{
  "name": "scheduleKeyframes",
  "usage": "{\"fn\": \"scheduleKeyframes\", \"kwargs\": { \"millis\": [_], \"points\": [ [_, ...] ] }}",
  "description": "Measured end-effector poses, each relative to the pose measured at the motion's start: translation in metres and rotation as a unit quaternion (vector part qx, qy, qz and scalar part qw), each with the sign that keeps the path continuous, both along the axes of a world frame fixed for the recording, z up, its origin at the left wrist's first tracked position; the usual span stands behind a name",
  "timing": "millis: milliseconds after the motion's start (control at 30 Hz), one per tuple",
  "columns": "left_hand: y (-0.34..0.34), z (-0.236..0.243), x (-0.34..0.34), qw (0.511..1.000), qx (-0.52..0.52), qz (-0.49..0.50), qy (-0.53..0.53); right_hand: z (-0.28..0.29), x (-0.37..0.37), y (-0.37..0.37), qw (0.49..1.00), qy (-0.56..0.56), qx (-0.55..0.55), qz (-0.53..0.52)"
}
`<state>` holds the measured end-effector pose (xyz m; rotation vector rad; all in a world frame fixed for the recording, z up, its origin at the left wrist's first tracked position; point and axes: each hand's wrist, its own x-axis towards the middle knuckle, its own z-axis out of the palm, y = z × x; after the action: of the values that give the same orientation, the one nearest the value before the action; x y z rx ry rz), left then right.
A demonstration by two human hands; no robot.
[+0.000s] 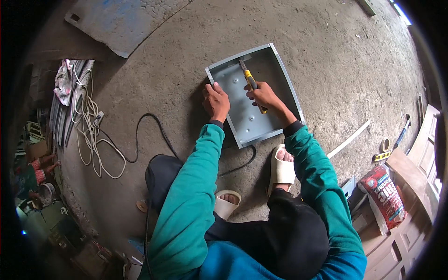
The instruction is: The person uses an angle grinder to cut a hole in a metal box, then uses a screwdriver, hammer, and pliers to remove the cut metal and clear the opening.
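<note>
A grey sheet-metal box lies open side up on the concrete floor, tilted slightly in my view, with raised bumps on its inside base. My left hand is closed over its left wall near the upper left corner. My right hand is wrapped round a yellow-and-black knife-like tool, whose metal tip touches the inner upper wall beside a small pale patch. A black cable runs on the floor left of and below the box, near my sandalled feet.
Coiled white cords and long strips lie at left, near a person. A flat sheet is at top left. At right are a white strip, a level, a tape roll, a red-and-white sack and wooden panels.
</note>
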<state>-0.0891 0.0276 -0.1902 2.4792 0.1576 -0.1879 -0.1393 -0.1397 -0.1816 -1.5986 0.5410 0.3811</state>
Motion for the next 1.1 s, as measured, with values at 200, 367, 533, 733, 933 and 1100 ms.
{"fn": "scheduleKeyframes", "kwargs": {
  "millis": [200, 367, 533, 733, 933, 1100],
  "points": [
    [-0.001, -0.004, 0.0, 0.999, 0.004, 0.001, -0.051, -0.006, 0.001, 0.004, 0.991, -0.056, -0.111, 0.053],
    [0.002, -0.014, -0.001, 0.998, 0.003, -0.004, -0.068, 0.027, 0.025, -0.014, 0.996, 0.023, 0.059, 0.055],
    [0.003, -0.019, 0.003, 0.998, -0.051, 0.001, -0.028, -0.002, 0.008, 0.004, 0.978, 0.081, -0.157, 0.113],
    [0.003, -0.027, 0.0, 0.997, -0.002, 0.009, -0.079, -0.013, 0.005, 0.007, 0.979, 0.064, -0.163, 0.1],
    [0.005, -0.041, 0.004, 0.995, -0.008, 0.006, -0.095, 0.025, 0.011, -0.012, 0.988, 0.04, -0.115, 0.097],
    [0.003, -0.039, 0.002, 0.988, 0.038, 0.016, -0.151, 0.012, -0.003, -0.008, 0.991, 0.003, -0.126, 0.042]
  ]
}}
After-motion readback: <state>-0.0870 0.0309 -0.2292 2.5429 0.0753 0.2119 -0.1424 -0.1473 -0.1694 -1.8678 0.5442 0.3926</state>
